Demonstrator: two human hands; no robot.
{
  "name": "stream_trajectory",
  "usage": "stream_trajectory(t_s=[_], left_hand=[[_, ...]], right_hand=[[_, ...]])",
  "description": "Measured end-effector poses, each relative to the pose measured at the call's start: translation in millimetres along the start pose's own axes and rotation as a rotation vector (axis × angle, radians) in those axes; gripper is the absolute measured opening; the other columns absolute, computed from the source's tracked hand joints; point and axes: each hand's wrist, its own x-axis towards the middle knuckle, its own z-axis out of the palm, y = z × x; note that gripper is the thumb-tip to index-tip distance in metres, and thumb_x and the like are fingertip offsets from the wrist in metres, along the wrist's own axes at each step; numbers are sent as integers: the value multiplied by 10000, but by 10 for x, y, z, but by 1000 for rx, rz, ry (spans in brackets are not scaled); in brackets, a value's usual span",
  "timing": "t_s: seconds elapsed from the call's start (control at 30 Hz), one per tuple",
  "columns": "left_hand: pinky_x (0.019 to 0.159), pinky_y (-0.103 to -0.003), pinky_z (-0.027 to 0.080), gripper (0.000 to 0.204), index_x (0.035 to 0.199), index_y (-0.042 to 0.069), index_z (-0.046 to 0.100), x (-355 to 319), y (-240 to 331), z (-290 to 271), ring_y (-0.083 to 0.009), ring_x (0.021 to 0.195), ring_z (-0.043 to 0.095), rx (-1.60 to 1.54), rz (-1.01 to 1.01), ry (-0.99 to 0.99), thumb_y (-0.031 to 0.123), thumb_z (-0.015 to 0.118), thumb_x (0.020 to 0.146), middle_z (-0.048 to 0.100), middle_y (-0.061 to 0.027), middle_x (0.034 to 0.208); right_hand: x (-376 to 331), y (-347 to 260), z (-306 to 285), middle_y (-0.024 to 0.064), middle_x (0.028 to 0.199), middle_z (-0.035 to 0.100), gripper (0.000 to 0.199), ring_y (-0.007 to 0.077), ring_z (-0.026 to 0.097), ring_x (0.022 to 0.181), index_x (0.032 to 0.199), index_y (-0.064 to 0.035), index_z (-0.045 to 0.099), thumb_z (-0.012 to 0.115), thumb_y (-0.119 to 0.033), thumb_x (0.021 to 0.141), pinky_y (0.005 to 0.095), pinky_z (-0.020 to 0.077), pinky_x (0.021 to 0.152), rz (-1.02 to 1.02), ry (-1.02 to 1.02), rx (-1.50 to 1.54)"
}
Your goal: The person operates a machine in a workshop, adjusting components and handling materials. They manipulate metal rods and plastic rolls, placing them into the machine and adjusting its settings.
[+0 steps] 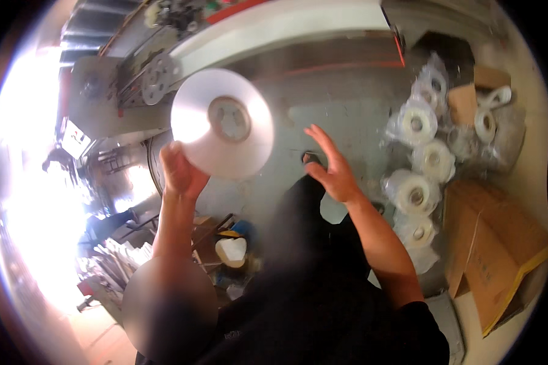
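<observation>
One bare film roll [225, 158] held up; bagged rolls [402, 188] still wrapped on floor [347, 103].
I see left hand [181, 173] pinching its lower rim; right hand [336, 170] spread, empty.

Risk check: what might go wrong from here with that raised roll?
The left hand grips the pale roll near its lower-left edge while the right hand is open and apart, so the roll might tip or slip. Plastic-wrapped rolls sit on the floor at right; stepping that way might risk a trip.
</observation>
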Motion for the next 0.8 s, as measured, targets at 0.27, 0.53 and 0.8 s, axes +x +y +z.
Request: stream_trajectory(t_s=[0.27, 0.53, 0.8], left_hand=[[1076, -449, 462, 666, 1376, 3, 560, 437, 1401, -12, -271, 1195, 625, 42, 251, -92, 490, 624, 925, 650, -128, 1324], [1000, -406, 413, 502, 1241, 57, 631, 499, 1972, -596, -202, 1156, 592, 125, 525, 156, 448, 658, 928, 686, -57, 1223], [811, -316, 463, 567, 1138, -1, 637, 1003, 3095, -1113, -161, 886, 570, -190, 555, 219, 509, 661, 892, 658, -73, 1023]], right_hand=[[1055, -861, 938, -12, 722, 529, 277, 88, 465, 627, 1148, -5, 677, 601, -251, 1047, 268, 433, 618, 238, -355, 119], [640, -1823, 433, 19, 718, 648, 206, 65, 494, 586, 891, -36, 709, 589, -161, 1004, 232, 381, 548, 78, -335, 51], [550, -756, -795, 5, 682, 555, 261, 115, 480, 561, 880, 1, 660, 640, -217, 1022, 297, 470, 592, 364, -132, -216]])
